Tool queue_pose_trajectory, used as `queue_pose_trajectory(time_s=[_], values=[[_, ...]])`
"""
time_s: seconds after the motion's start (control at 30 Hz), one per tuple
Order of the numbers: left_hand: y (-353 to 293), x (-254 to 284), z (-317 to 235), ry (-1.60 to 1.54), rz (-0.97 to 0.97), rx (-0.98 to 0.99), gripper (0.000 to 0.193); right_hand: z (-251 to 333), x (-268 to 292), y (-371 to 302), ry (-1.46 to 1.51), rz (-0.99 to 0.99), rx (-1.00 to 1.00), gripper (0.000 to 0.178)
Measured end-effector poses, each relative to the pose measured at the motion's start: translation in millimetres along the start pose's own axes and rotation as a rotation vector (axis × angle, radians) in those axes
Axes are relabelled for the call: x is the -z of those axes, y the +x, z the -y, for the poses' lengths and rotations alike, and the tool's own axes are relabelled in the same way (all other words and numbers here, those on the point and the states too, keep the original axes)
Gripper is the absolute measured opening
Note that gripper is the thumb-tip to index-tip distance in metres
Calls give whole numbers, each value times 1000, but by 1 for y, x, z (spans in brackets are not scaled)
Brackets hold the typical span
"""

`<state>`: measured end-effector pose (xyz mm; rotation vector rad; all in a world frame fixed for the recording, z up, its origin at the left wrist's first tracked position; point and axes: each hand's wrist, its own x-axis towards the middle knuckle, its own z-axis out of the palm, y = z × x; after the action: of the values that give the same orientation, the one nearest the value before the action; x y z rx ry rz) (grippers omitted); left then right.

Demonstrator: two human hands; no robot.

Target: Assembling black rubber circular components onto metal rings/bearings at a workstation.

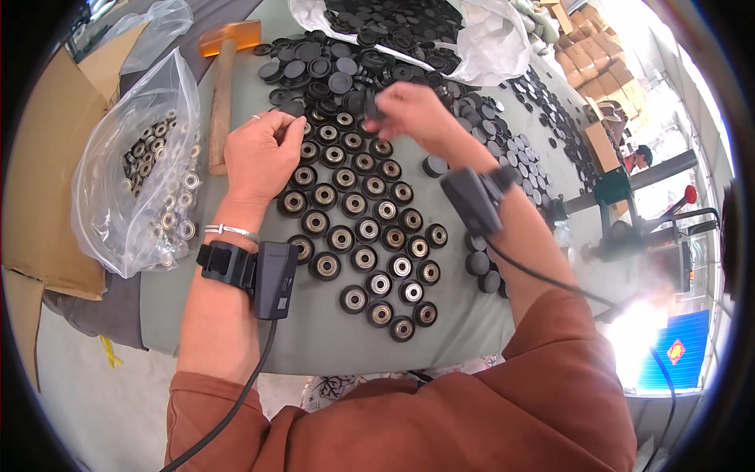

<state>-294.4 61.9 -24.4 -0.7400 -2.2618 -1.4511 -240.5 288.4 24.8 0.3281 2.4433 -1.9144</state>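
Observation:
Several black wheels [367, 230] with metal bearings in their centres lie in rough rows on the grey-green table. At the far left end of these rows, my left hand [263, 153] is closed, thumb against curled fingers; what it may hold is hidden. A round black cap lies just beyond its fingertips. My right hand [413, 114] hovers over the far right end of the rows, slightly blurred, its fingers pinched on a dark round cap [374, 105]. Beyond both hands spreads a heap of loose black caps [318, 67].
On the left are a clear bag [106, 185] of bearings, a wooden-handled mallet [222, 102] with an amber head, and a cardboard box [59, 149]. A white sack [503, 43] of black parts stands at the back. To the right is a green press [617, 197].

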Motion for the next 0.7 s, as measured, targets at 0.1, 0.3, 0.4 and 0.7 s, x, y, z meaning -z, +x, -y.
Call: queue_pose_trajectory(time_s=[0.1, 0.3, 0.4, 0.7], values=[[0, 2, -3, -34, -3, 7, 15, 6, 17, 44, -21, -88, 81, 22], [1, -1, -1, -1, -1, 4, 16, -1, 34, 53, -727, -491, 400, 24], [0, 0, -3, 10, 4, 2, 16, -5, 13, 12, -846, -387, 479, 21], [1, 0, -2, 27, 25, 1, 16, -7, 16, 0, -910, -445, 383, 18]])
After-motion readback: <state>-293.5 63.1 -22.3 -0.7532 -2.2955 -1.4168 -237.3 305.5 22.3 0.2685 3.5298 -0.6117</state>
